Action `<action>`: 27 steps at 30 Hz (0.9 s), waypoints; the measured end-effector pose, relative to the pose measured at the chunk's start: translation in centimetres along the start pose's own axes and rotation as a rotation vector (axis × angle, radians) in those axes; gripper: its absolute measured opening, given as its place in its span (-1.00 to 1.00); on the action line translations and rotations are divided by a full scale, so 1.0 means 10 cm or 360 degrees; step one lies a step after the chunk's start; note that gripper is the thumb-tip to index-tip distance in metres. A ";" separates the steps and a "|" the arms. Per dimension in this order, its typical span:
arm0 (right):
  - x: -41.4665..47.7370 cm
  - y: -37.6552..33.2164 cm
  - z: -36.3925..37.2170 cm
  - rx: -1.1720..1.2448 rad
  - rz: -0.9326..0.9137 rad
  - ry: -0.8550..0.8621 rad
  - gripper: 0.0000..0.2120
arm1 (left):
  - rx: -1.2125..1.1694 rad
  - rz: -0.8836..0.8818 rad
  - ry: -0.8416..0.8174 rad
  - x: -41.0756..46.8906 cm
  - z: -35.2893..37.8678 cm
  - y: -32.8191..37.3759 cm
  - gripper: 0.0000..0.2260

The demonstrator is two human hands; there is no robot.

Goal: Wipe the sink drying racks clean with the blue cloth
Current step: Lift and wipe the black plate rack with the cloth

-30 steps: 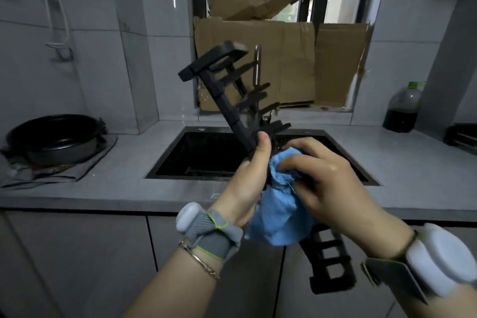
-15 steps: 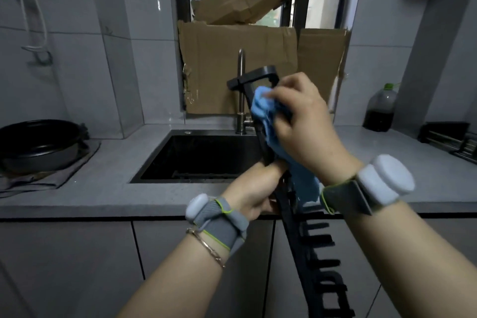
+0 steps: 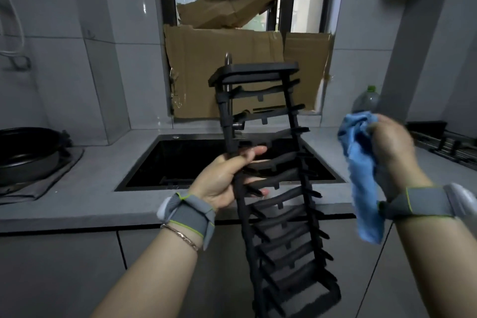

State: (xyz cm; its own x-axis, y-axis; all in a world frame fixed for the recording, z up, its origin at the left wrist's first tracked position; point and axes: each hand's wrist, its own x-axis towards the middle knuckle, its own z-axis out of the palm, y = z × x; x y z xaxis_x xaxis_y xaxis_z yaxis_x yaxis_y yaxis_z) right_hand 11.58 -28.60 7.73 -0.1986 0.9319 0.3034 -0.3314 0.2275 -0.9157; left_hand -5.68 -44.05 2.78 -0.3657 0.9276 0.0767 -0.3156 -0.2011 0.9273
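A long black slatted drying rack (image 3: 281,204) stands upright in front of the sink (image 3: 180,160), its broad face turned to me and its top end near the tap. My left hand (image 3: 227,178) grips the rack's left rail about halfway up. Off to the right, my right hand (image 3: 387,142) holds the bunched blue cloth (image 3: 361,170), which hangs down past the wrist. The cloth is apart from the rack.
A black pan (image 3: 25,152) sits on a grey towel at the left of the counter (image 3: 85,204). A dark bottle (image 3: 366,100) and another metal rack (image 3: 446,144) stand at the right. Cardboard (image 3: 201,72) covers the window behind the tap.
The right hand with the cloth came off the rack's top and moved out to the right. The rack turned from edge-on to facing me, still held by the left hand.
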 end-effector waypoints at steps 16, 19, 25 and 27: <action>-0.34 0.60 0.22 -0.0225 -0.0059 -0.0580 -0.84 | -0.0016 0.0156 0.0384 0.16 0.09 -0.13 -0.84; -0.35 0.63 0.22 -0.0215 -0.0097 -0.0539 -0.78 | 0.0076 0.0273 0.0423 0.16 0.08 -0.17 -0.80; -0.26 0.54 0.21 -0.0437 -0.0302 -0.0111 -0.88 | 0.0063 0.0335 0.0401 0.14 0.08 -0.24 -0.73; -0.29 0.36 0.18 -0.0390 -0.0555 0.0168 -0.78 | 0.0079 0.0346 0.0411 0.14 0.08 -0.25 -0.73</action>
State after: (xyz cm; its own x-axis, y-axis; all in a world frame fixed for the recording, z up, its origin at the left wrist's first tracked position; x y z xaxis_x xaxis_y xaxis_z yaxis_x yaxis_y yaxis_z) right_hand 9.31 -31.00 3.98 -0.0139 0.8083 0.5886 -0.1306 0.5821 -0.8025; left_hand -4.70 -42.00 0.89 -0.6312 0.7532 0.1851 -0.1653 -0.3638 0.9167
